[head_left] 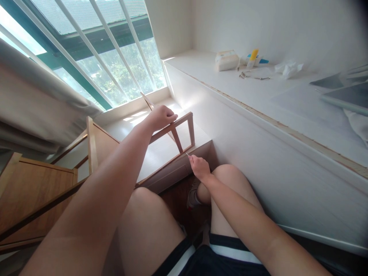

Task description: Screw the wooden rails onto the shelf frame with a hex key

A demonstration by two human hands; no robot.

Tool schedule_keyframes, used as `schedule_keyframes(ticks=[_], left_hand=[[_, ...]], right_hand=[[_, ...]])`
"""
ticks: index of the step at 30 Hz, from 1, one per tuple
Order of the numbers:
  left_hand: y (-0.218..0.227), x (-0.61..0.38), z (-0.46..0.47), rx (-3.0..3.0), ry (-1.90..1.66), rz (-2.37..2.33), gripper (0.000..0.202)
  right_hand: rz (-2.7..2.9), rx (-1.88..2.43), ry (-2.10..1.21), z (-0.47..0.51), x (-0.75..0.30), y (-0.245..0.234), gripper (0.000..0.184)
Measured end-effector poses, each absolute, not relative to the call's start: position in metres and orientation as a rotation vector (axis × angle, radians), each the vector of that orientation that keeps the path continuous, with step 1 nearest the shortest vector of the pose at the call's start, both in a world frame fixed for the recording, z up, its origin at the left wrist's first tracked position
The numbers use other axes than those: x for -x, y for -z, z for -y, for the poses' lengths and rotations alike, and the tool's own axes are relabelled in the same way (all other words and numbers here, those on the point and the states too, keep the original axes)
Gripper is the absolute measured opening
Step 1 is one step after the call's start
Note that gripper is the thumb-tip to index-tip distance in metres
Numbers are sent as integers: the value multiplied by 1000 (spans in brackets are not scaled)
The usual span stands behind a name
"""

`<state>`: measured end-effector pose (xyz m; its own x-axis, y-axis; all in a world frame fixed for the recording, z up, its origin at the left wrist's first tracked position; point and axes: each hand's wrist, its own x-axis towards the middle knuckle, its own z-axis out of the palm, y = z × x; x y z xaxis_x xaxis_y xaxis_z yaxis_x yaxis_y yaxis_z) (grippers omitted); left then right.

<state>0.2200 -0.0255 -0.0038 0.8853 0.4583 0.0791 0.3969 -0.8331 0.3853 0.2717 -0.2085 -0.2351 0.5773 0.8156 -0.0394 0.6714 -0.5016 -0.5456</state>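
Observation:
A brown wooden frame (176, 138) with a crossbar stands on the white window ledge, tilted in view. On its upper rail rests my left hand (163, 116), fingers curled closed around the wood. My right hand (200, 167) is closed in a pinch on a thin, pale, pointed tool (188, 154). The tool's tip is at the frame's lower rail, close to the foot of the crossbar; whether it touches cannot be made out. Most of the tool is hidden inside my fingers, so its kind is unclear.
Wooden panelled pieces (46, 191) stand at the left beside a curtain (34, 99). A barred window (94, 50) is ahead. The raised white counter (201, 71) on the right carries a tissue pack (227, 60), a yellow-capped bottle (253, 58), small metal pieces (244, 75) and crumpled plastic (288, 69).

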Motion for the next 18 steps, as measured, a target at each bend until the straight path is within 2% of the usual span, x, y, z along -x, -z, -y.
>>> schedule_keyframes(ticks=[13, 18], left_hand=[[3, -219, 26, -2688, -222, -639, 42], [3, -219, 26, -2684, -222, -628, 41]], right_hand=[[1227, 2394, -352, 210, -274, 230, 40], [927, 1985, -602, 208, -273, 242, 36]])
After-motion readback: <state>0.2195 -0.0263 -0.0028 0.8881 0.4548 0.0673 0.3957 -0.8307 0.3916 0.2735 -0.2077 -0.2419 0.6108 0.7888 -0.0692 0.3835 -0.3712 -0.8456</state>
